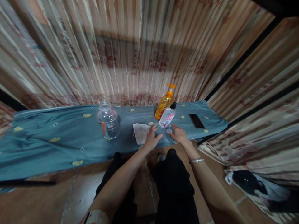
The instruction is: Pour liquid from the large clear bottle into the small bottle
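My left hand [153, 138] is open over the front of the cloth-covered surface, its fingers apart, beside a white tissue or cloth [140, 133]. Nearby, my right hand [178, 134] is open too, its fingertips close to a small round translucent cap-like disc [169, 131]; whether they touch it I cannot tell. Just beyond both hands stands a white bottle with a pink label and black top [167, 117]. Behind it is an orange pump bottle [164, 105]. A large clear plastic jar [109, 123], with an orange patch on its side, stands to the left.
A dark phone [196, 121] lies on the right of the teal patterned cloth [67, 133]. Patterned curtains [121, 56] hang behind, and a black pole [243, 65] slants at the right. A dark bundle [249, 180] rests low on the right.
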`<state>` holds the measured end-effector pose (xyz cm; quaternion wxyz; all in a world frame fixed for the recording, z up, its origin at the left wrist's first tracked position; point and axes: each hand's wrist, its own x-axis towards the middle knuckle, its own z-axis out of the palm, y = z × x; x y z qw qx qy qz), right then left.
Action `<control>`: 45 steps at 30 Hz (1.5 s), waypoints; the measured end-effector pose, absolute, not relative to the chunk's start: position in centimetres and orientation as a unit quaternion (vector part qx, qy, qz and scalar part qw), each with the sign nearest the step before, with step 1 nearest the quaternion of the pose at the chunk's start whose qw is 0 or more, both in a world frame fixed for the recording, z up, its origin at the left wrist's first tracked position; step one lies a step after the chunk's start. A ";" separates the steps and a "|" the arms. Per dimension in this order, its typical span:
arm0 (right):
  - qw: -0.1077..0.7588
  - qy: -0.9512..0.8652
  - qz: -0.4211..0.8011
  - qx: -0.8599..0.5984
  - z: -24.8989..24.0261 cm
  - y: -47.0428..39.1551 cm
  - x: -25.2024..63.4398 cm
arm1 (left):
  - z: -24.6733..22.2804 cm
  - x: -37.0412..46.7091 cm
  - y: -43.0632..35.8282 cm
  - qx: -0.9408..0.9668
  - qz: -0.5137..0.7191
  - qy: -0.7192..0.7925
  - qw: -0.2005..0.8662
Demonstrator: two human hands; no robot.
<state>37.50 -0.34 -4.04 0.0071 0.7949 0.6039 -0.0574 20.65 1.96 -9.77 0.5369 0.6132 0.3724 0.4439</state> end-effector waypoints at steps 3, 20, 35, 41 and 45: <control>0.025 0.578 -0.070 0.812 -6.3 0.7 36.9 | -9.4 18.3 1.8 0.612 0.459 0.380 0.520; -0.007 0.602 -0.069 0.796 -7.4 -0.3 34.7 | -5.4 4.7 -0.7 0.690 0.522 0.412 0.287; -0.422 0.683 -0.385 0.455 2.0 4.0 19.5 | -5.7 0.2 4.6 0.578 0.599 0.509 0.218; -0.284 0.842 -0.140 0.436 8.0 6.9 15.6 | -5.9 0.8 6.3 0.559 0.622 0.476 0.274; -0.168 0.896 -0.052 0.407 10.2 7.5 14.4 | -5.7 1.0 6.2 0.549 0.622 0.474 0.295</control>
